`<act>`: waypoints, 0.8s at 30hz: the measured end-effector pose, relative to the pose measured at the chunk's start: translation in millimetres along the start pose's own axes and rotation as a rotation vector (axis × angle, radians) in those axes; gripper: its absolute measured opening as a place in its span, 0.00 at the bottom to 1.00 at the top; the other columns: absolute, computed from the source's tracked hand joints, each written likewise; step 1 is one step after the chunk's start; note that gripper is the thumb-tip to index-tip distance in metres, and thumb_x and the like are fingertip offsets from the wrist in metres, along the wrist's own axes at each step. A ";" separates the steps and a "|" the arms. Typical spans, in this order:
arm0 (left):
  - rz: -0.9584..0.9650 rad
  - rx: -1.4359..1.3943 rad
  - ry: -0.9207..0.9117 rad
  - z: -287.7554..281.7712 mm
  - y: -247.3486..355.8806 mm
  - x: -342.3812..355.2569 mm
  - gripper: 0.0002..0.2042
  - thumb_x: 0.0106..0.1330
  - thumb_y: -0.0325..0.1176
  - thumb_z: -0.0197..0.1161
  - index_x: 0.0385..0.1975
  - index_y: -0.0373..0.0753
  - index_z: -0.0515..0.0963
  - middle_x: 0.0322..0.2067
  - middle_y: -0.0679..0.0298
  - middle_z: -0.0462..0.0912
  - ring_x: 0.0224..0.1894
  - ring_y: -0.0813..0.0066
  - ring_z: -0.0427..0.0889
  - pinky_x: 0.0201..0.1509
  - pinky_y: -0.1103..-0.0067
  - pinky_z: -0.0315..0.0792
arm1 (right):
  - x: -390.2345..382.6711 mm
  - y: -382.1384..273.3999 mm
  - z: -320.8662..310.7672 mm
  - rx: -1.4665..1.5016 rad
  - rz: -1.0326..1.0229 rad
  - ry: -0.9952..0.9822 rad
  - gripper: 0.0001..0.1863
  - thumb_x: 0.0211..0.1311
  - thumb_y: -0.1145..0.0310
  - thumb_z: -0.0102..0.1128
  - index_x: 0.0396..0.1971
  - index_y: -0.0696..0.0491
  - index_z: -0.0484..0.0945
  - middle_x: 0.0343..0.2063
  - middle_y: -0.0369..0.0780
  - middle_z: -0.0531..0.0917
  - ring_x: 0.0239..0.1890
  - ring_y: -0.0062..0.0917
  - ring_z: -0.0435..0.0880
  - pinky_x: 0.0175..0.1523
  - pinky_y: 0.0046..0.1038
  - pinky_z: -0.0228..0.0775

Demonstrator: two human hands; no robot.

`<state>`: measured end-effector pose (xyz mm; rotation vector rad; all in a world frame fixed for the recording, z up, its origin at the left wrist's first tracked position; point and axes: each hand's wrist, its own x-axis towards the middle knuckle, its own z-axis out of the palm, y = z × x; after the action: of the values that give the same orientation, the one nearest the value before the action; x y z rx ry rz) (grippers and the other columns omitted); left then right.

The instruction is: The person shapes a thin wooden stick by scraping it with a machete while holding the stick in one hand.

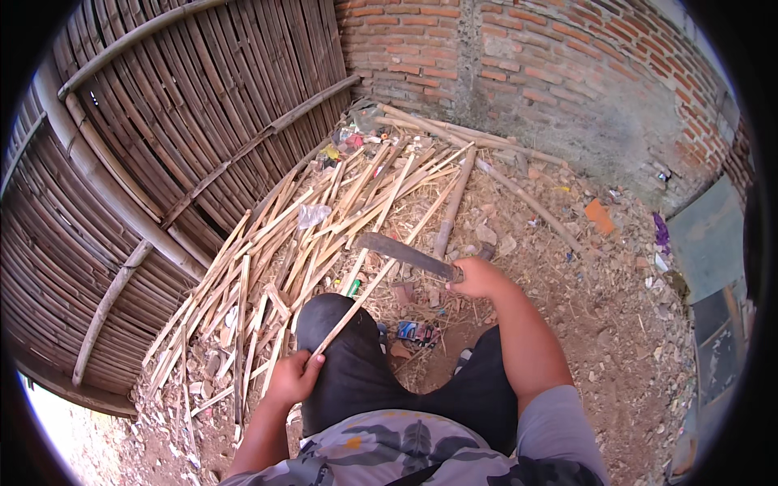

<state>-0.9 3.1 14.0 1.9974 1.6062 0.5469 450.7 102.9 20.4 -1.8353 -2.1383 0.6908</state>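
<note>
Left hand (pixel 293 377) grips wooden strip (pixel 356 306) (between thumb and fingers)

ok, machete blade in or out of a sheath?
Out: the blade shows bare, dark metal along its length, with no sheath over it.

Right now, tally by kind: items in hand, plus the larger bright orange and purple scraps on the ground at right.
Machete, in the right hand: 1
Wooden strip, in the left hand: 1
Orange scrap: 1
Purple scrap: 1
Total: 4
</note>
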 end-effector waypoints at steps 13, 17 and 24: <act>0.005 0.014 -0.016 -0.2 -0.7 0.3 0.24 0.74 0.51 0.60 0.25 0.34 0.76 0.17 0.49 0.76 0.21 0.51 0.78 0.28 0.64 0.70 | -2.9 -7.3 0.7 -0.006 -0.006 -0.026 0.22 0.55 0.53 0.74 0.41 0.55 0.84 0.33 0.50 0.87 0.39 0.44 0.87 0.47 0.42 0.77; 0.003 0.039 -0.011 -0.2 0.2 0.8 0.25 0.74 0.52 0.60 0.25 0.34 0.76 0.17 0.50 0.76 0.21 0.54 0.77 0.28 0.64 0.70 | -2.5 1.6 -1.3 0.047 0.064 0.001 0.20 0.53 0.56 0.75 0.40 0.54 0.85 0.32 0.50 0.86 0.39 0.44 0.87 0.47 0.42 0.78; -0.038 -0.018 -0.041 -0.5 0.6 1.2 0.24 0.73 0.50 0.61 0.23 0.34 0.75 0.20 0.47 0.77 0.24 0.44 0.79 0.29 0.61 0.70 | -1.5 -14.9 10.4 -0.089 -0.065 -0.020 0.22 0.54 0.54 0.74 0.42 0.54 0.84 0.33 0.51 0.86 0.39 0.45 0.87 0.46 0.42 0.77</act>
<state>-0.5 4.2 14.8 1.9483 1.6054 0.5015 433.3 97.9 19.1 -1.8008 -2.2641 0.6114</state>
